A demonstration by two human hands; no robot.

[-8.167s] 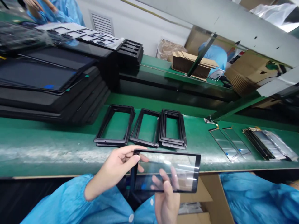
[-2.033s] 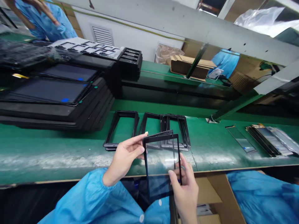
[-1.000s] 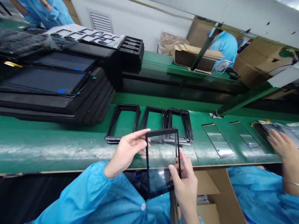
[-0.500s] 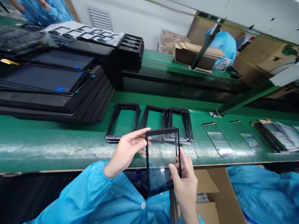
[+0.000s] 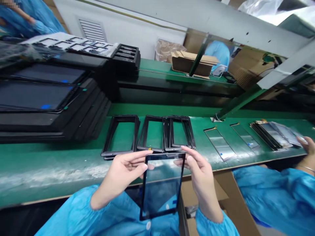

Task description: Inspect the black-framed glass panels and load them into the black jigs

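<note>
A black-bordered tablet touch panel [image 5: 161, 190], see-through in the middle, is held tilted in front of my chest. My left hand [image 5: 120, 173] pinches its upper left edge between thumb and fingers. At the upper right edge, my right hand [image 5: 200, 173] grips it the same way. Just beyond the panel, stacks of black tablet frames lie on the green bench: a left stack [image 5: 120, 136], a middle stack [image 5: 151, 132] and a right stack [image 5: 180, 131]. A small yellow tab shows by my left fingertips.
Black trays [image 5: 81, 118] with screens rise high at the left. Two glass panels [image 5: 220, 144] and a screen pile [image 5: 270, 134] lie right, where a co-worker's hand [image 5: 308, 147] reaches in. A green post [image 5: 236, 103] slants above the bench; an open carton [image 5: 221, 193] stands below.
My right hand has moved up from the panel's lower right side to its upper right edge. The panel sits lower and nearer my body. A co-worker's hand has appeared at the right.
</note>
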